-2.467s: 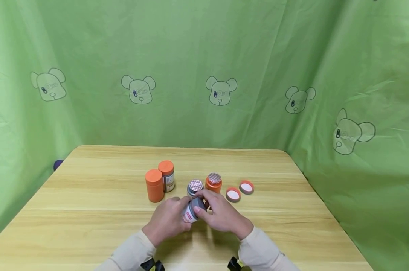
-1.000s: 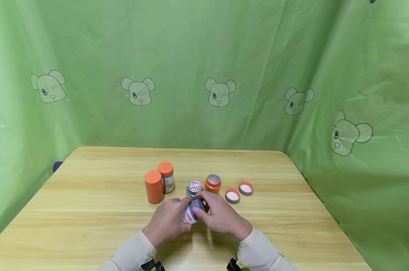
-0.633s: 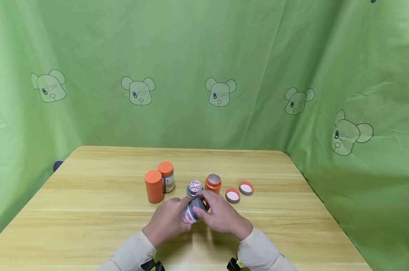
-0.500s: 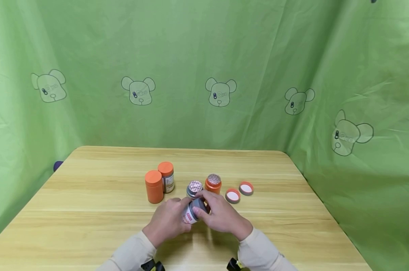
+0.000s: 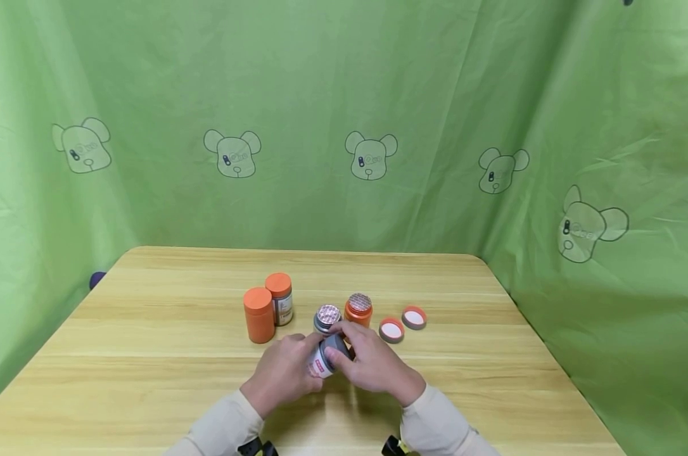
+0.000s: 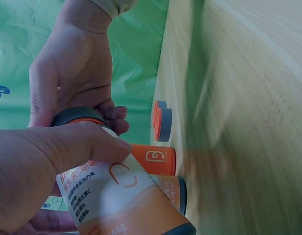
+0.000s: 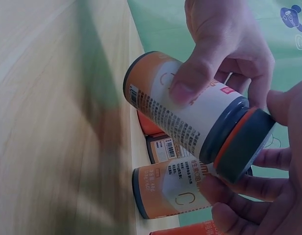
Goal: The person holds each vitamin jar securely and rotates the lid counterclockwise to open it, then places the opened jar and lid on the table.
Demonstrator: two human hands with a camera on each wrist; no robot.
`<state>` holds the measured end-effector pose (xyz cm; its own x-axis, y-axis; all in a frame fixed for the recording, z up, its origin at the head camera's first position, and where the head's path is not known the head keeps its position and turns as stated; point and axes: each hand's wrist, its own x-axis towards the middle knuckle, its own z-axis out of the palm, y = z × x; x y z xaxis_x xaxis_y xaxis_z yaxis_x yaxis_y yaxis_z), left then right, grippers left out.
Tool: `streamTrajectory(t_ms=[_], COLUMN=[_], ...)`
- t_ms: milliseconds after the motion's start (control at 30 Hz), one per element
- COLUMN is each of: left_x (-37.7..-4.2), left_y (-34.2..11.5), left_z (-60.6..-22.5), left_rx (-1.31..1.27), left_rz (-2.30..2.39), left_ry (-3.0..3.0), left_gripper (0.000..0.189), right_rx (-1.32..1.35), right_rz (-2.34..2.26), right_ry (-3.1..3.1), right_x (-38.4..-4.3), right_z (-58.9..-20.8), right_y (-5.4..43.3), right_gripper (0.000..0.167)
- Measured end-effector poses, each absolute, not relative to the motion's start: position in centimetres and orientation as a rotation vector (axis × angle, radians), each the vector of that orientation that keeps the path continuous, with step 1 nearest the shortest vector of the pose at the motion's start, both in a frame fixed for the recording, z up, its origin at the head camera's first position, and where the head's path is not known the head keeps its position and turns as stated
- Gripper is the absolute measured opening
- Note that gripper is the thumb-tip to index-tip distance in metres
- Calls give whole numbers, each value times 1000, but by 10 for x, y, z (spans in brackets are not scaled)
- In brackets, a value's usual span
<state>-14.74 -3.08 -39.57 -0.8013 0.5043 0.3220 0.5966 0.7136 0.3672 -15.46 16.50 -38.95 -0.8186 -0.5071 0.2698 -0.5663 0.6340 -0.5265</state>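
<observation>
My left hand (image 5: 284, 370) grips the body of a tilted vitamin bottle (image 7: 183, 100), whose label is white and orange with a letter C. Thumb and fingers of my right hand (image 5: 372, 360) hold its dark grey cap (image 7: 246, 147). An orange band shows between cap and bottle neck in the right wrist view. Just beyond the hands stand two uncapped bottles with silver foil seals, a grey one (image 5: 328, 315) and an orange one (image 5: 359, 311). The held bottle is raised over the table, and the hands partly cover it in the head view.
Two orange-lidded containers stand upright left of the hands: an all-orange one (image 5: 259, 316) and a labelled bottle (image 5: 283, 305) behind it. Two caps (image 5: 391, 330) with white liners lie upturned at the right. Green cloth (image 5: 298, 202) hangs behind the wooden table (image 5: 150, 354).
Both hands keep their places around the held bottle. Its cap sits slightly further right and the label has turned a little. The things standing on the table have not moved.
</observation>
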Motion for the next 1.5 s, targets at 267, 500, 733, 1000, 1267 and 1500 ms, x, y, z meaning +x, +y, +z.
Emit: streamTrajectory(t_ms=[267, 500, 733, 1000, 1267, 1500], left_x=[-148, -148, -148, -148, -149, -149], left_y=[-30, -29, -29, -30, -30, -29], left_z=[-396, -397, -397, -395, -394, -394], left_rx=[-882, -893, -897, -899, -905, -906], left_rz=[-677, -682, -673, -665, -660, -659], left_ry=[-2731, -2712, -2712, -2699, -2700, -2725], left_gripper=[68, 65, 64, 64, 66, 69], right_rx=[960, 939, 936, 977, 913, 964], right_rz=[940, 927, 926, 934, 951, 928], right_ry=[-2728, -2735, -2747, -2727, -2737, -2704], right_x=[-155, -156, -156, -155, -156, -154], right_z=[-390, -391, -393, -391, -391, -392], right_y=[166, 166, 166, 167, 165, 167], right_gripper=[32, 34, 32, 36, 35, 34])
